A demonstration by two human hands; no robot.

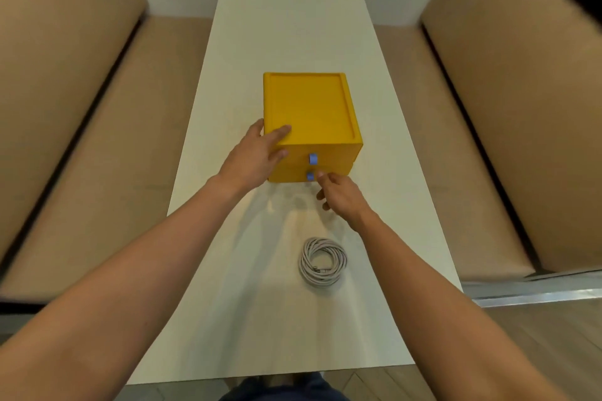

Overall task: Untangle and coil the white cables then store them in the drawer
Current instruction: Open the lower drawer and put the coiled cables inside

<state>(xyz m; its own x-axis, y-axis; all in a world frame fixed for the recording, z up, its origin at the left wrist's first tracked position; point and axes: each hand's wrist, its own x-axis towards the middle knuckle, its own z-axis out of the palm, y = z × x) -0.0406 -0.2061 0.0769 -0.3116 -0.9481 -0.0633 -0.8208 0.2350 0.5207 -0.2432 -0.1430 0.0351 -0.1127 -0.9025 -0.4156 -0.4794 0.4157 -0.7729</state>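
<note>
now, step: judged from the pose, opening the lower drawer so the coil can go in; both drawers look closed.
white cable (pixel 322 261): already wound into a round, many-turn coil, lying flat on the counter (pixel 286 26) toward its near edge, a little toward the right edge, apart from both hands.
yellow drawer box (pixel 309 107): stands mid-counter, between the long edges, with its front toward the near edge.
lower handle (pixel 310 176): small and blue, under the matching upper handle (pixel 313 158).
left hand (pixel 252 156): spread wide over the box's top front left corner, fingers fairly straight, bracing it and not wrapped round anything.
right hand (pixel 338 197): fingers loosely curled, one fingertip just beside the lower handle; it holds nothing that shows.
handling, cable: probably light, soft and springy; with no tie visible, the turns may slide and spring loose when lifted.
where to hold: pinch across the whole bundle on one side of the ring, or scoop under it, keeping every turn together.
handling, box: likely light plastic that could slide toward the near edge when the handle is pulled, hence the bracing hand.
</note>
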